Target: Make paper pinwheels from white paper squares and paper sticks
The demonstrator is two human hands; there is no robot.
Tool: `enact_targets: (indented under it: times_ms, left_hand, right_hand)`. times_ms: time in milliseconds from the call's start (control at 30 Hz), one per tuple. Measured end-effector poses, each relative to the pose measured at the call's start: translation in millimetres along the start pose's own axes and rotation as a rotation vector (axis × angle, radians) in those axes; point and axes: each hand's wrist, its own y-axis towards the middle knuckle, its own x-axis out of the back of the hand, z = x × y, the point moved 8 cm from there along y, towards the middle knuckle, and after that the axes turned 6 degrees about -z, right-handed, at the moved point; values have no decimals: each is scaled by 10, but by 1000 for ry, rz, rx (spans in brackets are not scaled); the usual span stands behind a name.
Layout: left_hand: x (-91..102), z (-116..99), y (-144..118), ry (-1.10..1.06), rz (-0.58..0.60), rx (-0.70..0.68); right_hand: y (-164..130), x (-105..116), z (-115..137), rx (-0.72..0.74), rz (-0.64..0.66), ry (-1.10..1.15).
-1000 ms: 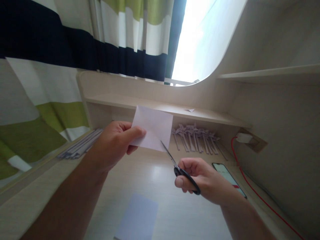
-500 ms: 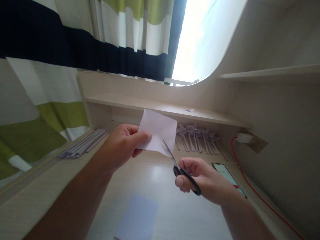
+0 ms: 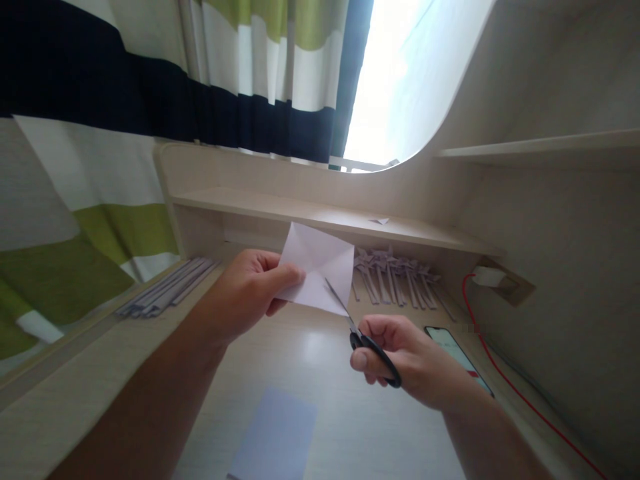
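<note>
My left hand (image 3: 250, 293) pinches a small white square of paper (image 3: 317, 267) by its left corner and holds it up above the desk. The paper shows faint crease lines. My right hand (image 3: 400, 360) grips black-handled scissors (image 3: 370, 347), and their blades reach up and left into the paper's lower edge. Both hands hover over the pale wooden desk (image 3: 310, 353).
A pale blue sheet (image 3: 277, 433) lies flat on the desk near me. Several folded paper pinwheels (image 3: 395, 277) lie in a row under the shelf (image 3: 325, 217). Paper strips (image 3: 165, 287) lie at the left, a phone (image 3: 457, 357) and red cable (image 3: 500, 373) at the right. Striped curtains hang behind.
My left hand has shifted the paper slightly right and turned it, so a corner now points up. The scissor blades have gone further into its lower edge.
</note>
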Motion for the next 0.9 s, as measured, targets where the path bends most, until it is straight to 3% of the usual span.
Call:
enact_targets:
  times_ms: [900]
  left_hand:
    - [-65, 24, 4, 3, 27, 9]
  right_hand:
    - [26, 46, -33, -3, -48, -18]
